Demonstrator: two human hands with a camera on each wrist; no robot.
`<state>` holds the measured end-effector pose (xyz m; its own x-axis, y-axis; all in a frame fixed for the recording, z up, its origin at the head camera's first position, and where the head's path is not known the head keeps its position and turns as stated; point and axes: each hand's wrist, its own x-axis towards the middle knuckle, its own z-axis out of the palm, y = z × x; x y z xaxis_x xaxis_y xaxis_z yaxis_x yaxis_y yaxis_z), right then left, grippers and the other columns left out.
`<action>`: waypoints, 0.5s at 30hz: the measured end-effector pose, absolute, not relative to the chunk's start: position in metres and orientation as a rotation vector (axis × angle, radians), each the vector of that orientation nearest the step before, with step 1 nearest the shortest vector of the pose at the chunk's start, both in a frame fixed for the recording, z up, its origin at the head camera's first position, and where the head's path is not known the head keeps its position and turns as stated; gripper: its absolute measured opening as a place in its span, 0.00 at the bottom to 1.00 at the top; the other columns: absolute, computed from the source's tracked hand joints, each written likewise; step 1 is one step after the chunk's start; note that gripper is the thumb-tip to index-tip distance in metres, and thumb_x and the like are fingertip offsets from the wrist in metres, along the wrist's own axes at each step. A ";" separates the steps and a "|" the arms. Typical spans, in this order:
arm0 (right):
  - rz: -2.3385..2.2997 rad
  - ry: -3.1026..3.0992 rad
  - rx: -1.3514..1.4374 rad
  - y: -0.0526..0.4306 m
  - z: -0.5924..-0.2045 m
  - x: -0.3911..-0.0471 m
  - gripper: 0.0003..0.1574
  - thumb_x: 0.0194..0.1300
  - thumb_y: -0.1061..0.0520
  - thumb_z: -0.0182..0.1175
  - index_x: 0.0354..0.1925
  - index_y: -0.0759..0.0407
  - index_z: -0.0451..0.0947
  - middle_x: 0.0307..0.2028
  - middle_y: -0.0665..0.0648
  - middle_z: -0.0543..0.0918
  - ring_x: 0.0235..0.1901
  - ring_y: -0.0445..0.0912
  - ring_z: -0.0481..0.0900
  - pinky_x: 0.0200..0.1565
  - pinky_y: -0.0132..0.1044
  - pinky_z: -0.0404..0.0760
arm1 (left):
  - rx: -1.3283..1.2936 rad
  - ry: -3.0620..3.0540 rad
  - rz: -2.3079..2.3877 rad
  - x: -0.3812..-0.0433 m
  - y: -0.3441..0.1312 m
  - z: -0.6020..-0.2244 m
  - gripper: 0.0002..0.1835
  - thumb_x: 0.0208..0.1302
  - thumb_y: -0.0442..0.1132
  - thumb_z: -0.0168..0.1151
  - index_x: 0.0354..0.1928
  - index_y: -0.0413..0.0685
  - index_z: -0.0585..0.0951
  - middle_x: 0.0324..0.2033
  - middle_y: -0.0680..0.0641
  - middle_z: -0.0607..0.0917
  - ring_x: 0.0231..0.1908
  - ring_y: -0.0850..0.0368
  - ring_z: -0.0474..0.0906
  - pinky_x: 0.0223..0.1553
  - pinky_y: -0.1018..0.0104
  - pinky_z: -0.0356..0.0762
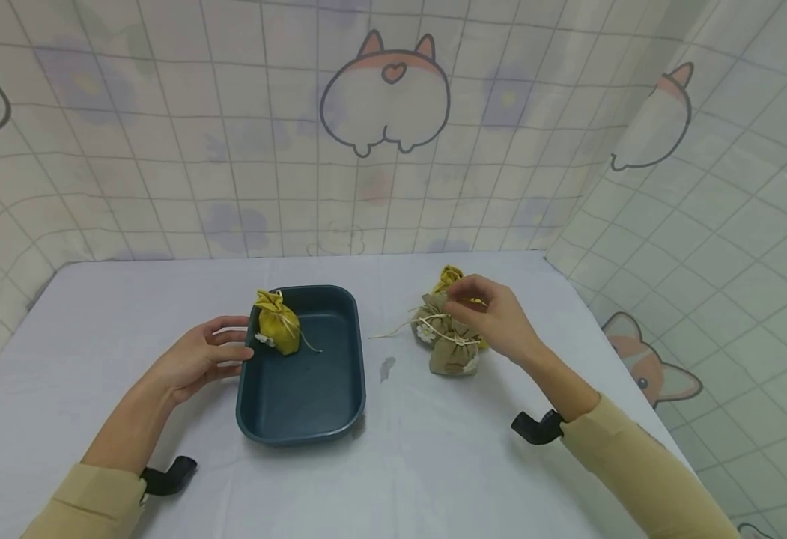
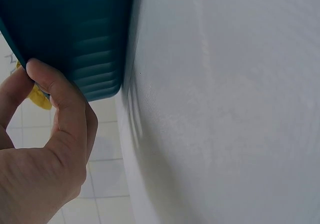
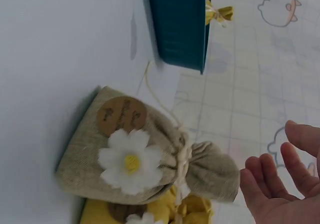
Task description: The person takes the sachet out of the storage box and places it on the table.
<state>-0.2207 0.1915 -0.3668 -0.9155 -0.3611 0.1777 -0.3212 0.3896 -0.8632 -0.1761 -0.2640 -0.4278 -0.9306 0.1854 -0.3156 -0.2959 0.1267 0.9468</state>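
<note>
A dark teal tray (image 1: 299, 400) sits left of the table's middle. A yellow drawstring pouch (image 1: 278, 329) lies inside at its back left corner, its neck leaning over the rim. My left hand (image 1: 207, 352) touches the tray's left side near the rim; the left wrist view shows those fingers (image 2: 42, 74) against its outer wall. My right hand (image 1: 490, 311) hovers over a cluster of drawstring pouches with its fingers loosely bent. Nearest it, a beige linen pouch (image 3: 160, 149) bears a white flower and a round brown label. A yellow pouch (image 3: 95, 211) is partly hidden under that one.
A white cloth (image 1: 393, 464) covers the table, with a small grey mark (image 1: 387, 368) between tray and pouches. Behind and to the right hangs a checked curtain (image 1: 231, 150) with cartoon prints. A loose drawstring (image 1: 389, 335) trails left from the cluster.
</note>
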 end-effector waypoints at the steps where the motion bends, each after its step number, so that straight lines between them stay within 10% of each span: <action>1: -1.604 2.576 -0.642 0.188 -0.365 -0.221 0.19 0.72 0.59 0.67 0.55 0.69 0.78 0.53 0.64 0.82 0.56 0.54 0.80 0.60 0.37 0.77 | -0.106 2.056 1.859 -0.176 -0.264 -0.428 0.41 0.70 0.32 0.65 0.78 0.38 0.54 0.67 0.33 0.68 0.47 0.54 0.81 0.47 0.62 0.82; 15: -1.645 2.433 -0.800 0.144 -0.356 -0.223 0.22 0.71 0.62 0.65 0.61 0.64 0.75 0.55 0.59 0.81 0.56 0.51 0.81 0.54 0.40 0.81 | -0.101 2.051 1.868 -0.176 -0.266 -0.429 0.41 0.70 0.33 0.66 0.78 0.38 0.55 0.67 0.33 0.67 0.47 0.55 0.81 0.48 0.61 0.82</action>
<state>-0.2233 0.1442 -0.3558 -0.8576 -0.4716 0.2053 -0.3661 0.2795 -0.8876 -0.1757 -0.2655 -0.4287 -0.9313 0.1886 -0.3117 -0.2927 0.1220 0.9484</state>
